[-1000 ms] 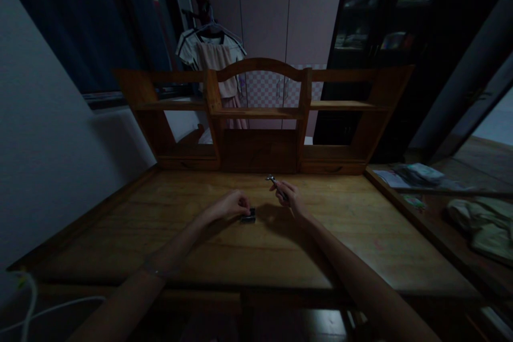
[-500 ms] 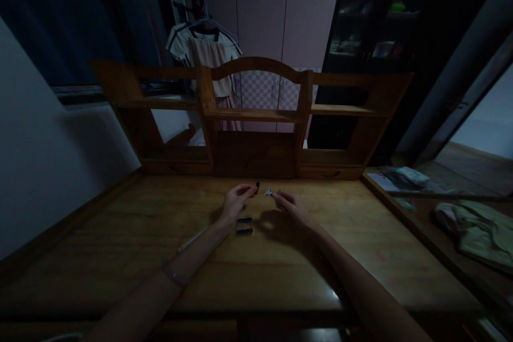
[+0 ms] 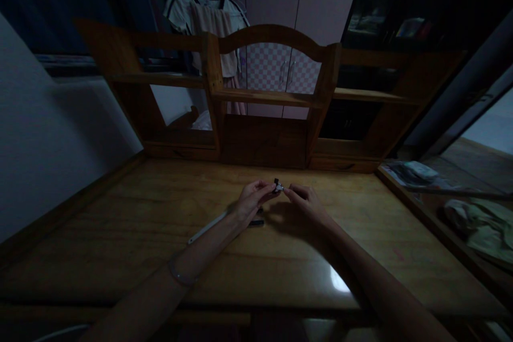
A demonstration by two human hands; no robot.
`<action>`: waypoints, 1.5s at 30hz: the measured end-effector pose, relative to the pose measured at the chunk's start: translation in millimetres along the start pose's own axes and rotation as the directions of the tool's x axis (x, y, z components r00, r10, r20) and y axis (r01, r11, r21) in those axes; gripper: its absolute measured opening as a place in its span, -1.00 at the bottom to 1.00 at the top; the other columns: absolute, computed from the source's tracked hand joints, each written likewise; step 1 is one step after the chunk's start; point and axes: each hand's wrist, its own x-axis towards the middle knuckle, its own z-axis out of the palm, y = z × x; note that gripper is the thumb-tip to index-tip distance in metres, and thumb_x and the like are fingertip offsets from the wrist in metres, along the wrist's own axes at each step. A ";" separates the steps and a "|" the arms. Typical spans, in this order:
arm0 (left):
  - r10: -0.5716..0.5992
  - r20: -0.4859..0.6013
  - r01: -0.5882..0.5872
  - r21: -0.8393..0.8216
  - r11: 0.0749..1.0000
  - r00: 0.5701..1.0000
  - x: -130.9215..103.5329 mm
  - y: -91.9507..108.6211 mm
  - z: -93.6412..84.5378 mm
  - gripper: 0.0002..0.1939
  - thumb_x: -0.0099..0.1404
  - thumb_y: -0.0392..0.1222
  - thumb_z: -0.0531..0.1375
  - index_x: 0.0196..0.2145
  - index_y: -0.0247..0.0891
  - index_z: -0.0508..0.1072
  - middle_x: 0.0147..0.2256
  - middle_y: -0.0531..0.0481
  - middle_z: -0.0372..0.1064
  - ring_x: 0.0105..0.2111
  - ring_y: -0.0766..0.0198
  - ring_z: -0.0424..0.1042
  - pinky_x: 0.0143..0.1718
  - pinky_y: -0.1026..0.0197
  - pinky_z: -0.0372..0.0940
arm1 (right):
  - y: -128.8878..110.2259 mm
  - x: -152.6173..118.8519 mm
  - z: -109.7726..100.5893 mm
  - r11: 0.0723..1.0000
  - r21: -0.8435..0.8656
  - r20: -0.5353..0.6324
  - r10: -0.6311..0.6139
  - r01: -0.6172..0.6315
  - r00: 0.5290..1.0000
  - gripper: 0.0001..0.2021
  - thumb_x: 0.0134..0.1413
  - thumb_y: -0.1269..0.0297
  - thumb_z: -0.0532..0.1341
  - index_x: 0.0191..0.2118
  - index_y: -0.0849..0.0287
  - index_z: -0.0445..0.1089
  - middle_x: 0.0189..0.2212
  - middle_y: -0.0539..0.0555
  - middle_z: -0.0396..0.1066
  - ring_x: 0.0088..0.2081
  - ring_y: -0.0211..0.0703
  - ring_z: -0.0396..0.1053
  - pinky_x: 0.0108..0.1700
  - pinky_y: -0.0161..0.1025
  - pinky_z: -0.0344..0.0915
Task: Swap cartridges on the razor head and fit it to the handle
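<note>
Above the desk, my left hand pinches a small black piece between thumb and fingers. My right hand is closed on a small silvery metal piece, which meets the black piece at my left fingertips. Both are too small and dim to name more exactly. Under my left wrist lies a dark object, partly hidden by the arm. A thin pale strip lies to its left, also running under the left forearm.
The wooden desk has a hutch with shelves along its back edge. A white wall stands at the left. On a lower surface at the right lie pale cloth and some papers.
My two hands have come together, so the silvery piece now meets the black one. The view has tilted down a little, and my left arm covers more of the dark object.
</note>
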 end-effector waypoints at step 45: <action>-0.239 0.165 0.238 0.026 0.971 0.957 -1.6 17.8 -14.9 -0.59 0.08 -0.28 0.35 -0.07 -0.26 0.49 -0.13 -0.10 0.47 -0.18 0.32 0.44 -0.04 0.22 0.26 | -7.6 -0.6 -14.5 0.999 0.023 0.213 0.024 -0.030 0.977 -0.57 0.19 -0.05 0.07 -0.51 0.20 0.25 -0.58 -0.04 0.12 -0.51 -0.26 0.09 -0.48 -0.29 -0.04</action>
